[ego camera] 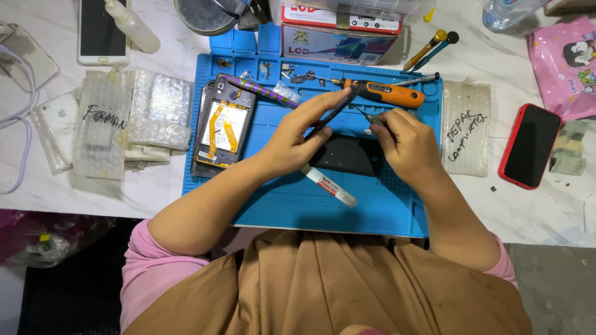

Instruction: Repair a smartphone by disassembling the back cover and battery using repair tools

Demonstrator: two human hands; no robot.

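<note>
My left hand [292,138] grips a thin dark flat part [335,111], held edge-on above the blue work mat [279,198]. My right hand [405,144] pinches a small thin metal tool [367,116] whose tip meets that part. Under both hands a dark rectangular panel [347,155] lies on the mat. A white tube [330,186] lies beside it, partly under my left wrist. An orange electric screwdriver [388,93] rests just beyond my fingers.
An opened phone [222,127] with yellow flex cables lies at the mat's left, a purple striped tool [261,89] above it. Small screws sit along the mat's top. Bubble-wrap packets [105,124] lie left and right, a red phone [531,146] right, boxes [338,34] behind.
</note>
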